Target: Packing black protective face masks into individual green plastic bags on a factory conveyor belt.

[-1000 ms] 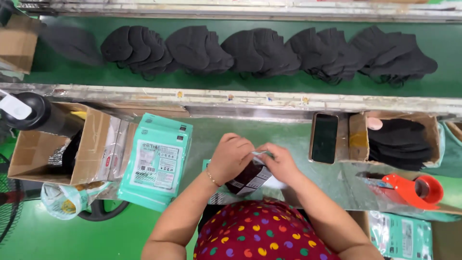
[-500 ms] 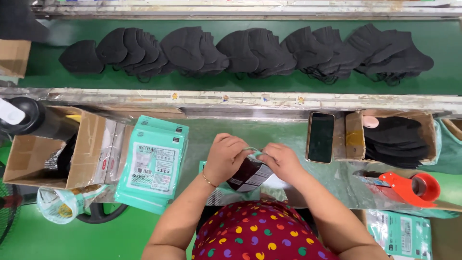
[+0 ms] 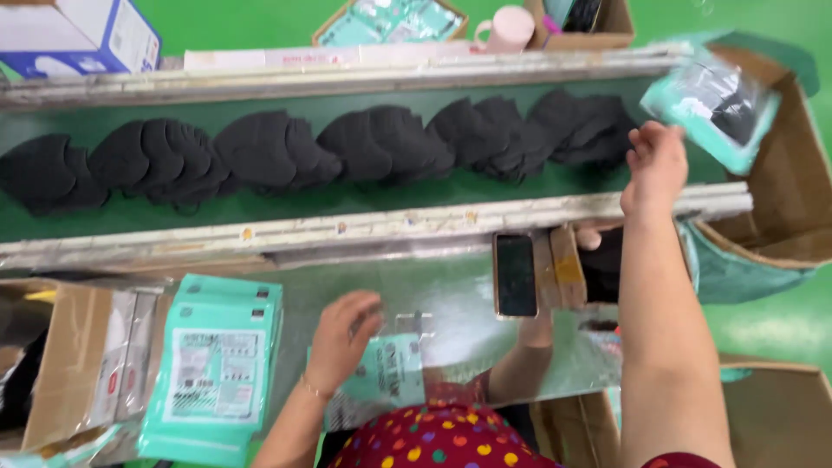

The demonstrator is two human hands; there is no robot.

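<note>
At the far left an open cardboard box [image 3: 74,347] sits beside a stack of teal pouches [image 3: 215,368] lying flat on the shiny tabletop [image 3: 451,299], their long axes running away from the person; just right of the stack the left hand [image 3: 342,338] rests with its fingers [image 3: 368,316] curled loosely down onto a single teal pouch [image 3: 390,373] that lies flat before the body, pinning it rather than gripping it; beyond, black masks [image 3: 347,143] lie in overlapping heaps along the green belt [image 3: 260,204]; a dark phone [image 3: 516,276] stands in a small box further right; the right hand [image 3: 654,169] is stretched out over the belt, fingers half open and holding nothing; a filled pouch [image 3: 715,100] hangs just up and right of those fingers, apart from them, tilted with its long axis slanting down to the right, over the large carton [image 3: 780,217]; the right hand is far the nearer to it.
</note>
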